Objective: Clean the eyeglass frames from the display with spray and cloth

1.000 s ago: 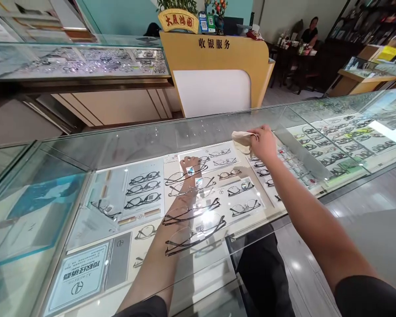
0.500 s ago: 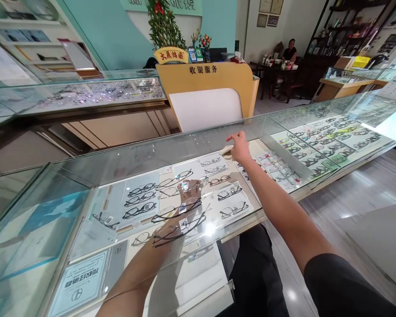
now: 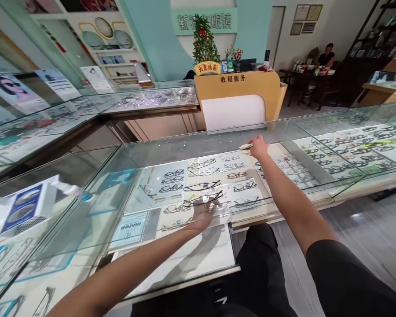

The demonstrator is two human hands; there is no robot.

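Note:
My left hand [image 3: 205, 213] reaches under the glass top of a display case [image 3: 267, 215]. Its fingers curl around what looks like a clear-framed pair of eyeglasses [image 3: 223, 205], partly lost in glare. Just beyond the fingers are dark-framed eyeglasses [image 3: 203, 186] with their temples spread. My right hand [image 3: 260, 147] is at the far side of the case, its fingers closed on a pale cloth [image 3: 246, 146]. Brown eyeglasses [image 3: 236, 175] and black eyeglasses [image 3: 172, 180] lie in rows on white cards between and around the hands.
A wooden cashier counter [image 3: 273, 94] with a potted plant [image 3: 204, 44] stands beyond the case. A boxed item [image 3: 29, 207] and a small bottle [image 3: 74, 191] are on the glass at left. A person [image 3: 326, 57] sits at a far table. Glass edges surround the case.
The view has swung left. My left hand has drawn back toward me inside the case, with the clear eyeglasses. My right hand has lowered onto the cloth and closed on it.

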